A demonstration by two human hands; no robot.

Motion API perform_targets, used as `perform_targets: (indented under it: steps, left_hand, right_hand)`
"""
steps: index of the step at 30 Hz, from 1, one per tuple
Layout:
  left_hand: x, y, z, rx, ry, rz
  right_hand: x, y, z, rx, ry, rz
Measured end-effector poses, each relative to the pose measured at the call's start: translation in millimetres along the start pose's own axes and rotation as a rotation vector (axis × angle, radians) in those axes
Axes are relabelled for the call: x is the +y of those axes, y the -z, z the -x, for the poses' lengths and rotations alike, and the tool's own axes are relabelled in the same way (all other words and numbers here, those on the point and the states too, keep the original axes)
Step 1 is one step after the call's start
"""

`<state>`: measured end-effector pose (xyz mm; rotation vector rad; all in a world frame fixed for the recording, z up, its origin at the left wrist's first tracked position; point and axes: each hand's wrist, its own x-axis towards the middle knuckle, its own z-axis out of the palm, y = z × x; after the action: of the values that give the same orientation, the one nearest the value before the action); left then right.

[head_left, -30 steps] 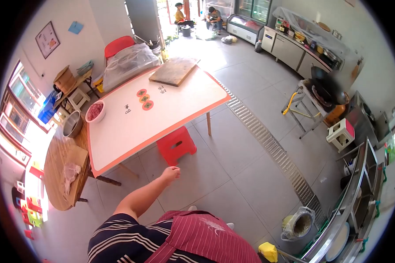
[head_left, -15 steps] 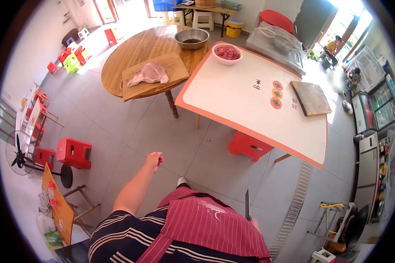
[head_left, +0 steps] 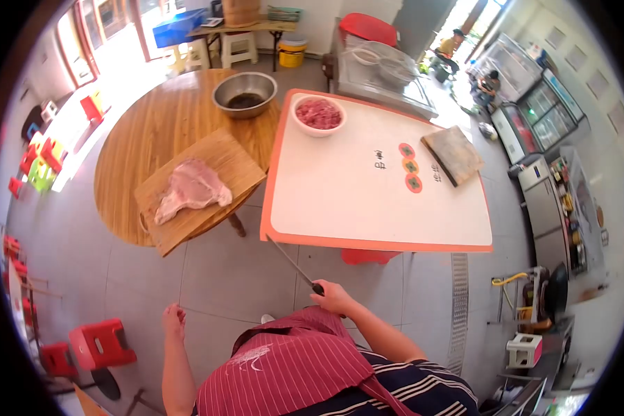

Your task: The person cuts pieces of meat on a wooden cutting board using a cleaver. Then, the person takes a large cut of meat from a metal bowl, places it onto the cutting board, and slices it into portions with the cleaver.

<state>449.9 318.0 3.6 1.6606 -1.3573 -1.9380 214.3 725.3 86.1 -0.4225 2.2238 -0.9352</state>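
Note:
My right hand [head_left: 333, 298] is wrapped round the black handle of a knife [head_left: 295, 267], whose long blade points up and left toward the near corner of the white table [head_left: 374, 215]. Low on the left, my left hand [head_left: 174, 319] hangs over the floor with its fingers curled, touching nothing visible. Ahead of it, a pale raw piece of meat [head_left: 193, 191] lies on a wooden board [head_left: 232, 163] on the round table [head_left: 121, 166]. A white bowl of red chopped meat [head_left: 319, 116] stands at the white table's back left corner.
A metal bowl [head_left: 245, 94] stands on the round table. Another cutting board [head_left: 453, 155] lies at the white table's right side. Red stools [head_left: 102, 344] are at lower left, and one is under the white table. Two people [head_left: 487, 87] sit low near the far doorway.
The view has turned left and both tables are nearer. My right hand and the knife have risen into full view in front of the body. My left hand is lower and farther left.

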Motion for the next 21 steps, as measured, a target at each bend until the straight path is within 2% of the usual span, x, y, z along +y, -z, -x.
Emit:
perform_targets:
  steps: [4,6,9,11,15,17,21]
  left_hand:
    - [58,-29,-63,-0.051,-0.014,0.002]
    - [82,-48,-87,-0.036,-0.027,-0.039]
    - [97,-77,-142,-0.167,-0.115,-0.132]
    - [107,-103,-179,0.066,-0.406,-0.302]
    - [143,-129,-222,0.196,-0.448,-0.388]
    - [150,-140,-239,0.105,-0.499,-0.041]
    - [150,-134,-276,0.208,-0.423,-0.248]
  right_hand:
    - [-30,-11,-33,0.038,0.121,-0.028]
    - [-47,-2,-49,0.002,0.073,-0.032]
    - [-52,5,-74,-0.002,0.037,-0.005]
    - [-55,11,-95,0.036,0.003,-0.018]
    - [-69,25,-138,-0.035,-0.045,-0.043]
    - [-82,31,-156,0.025,-0.070,-0.015]
    - [-101,29,-184,0.076,-0.057,-0.015]
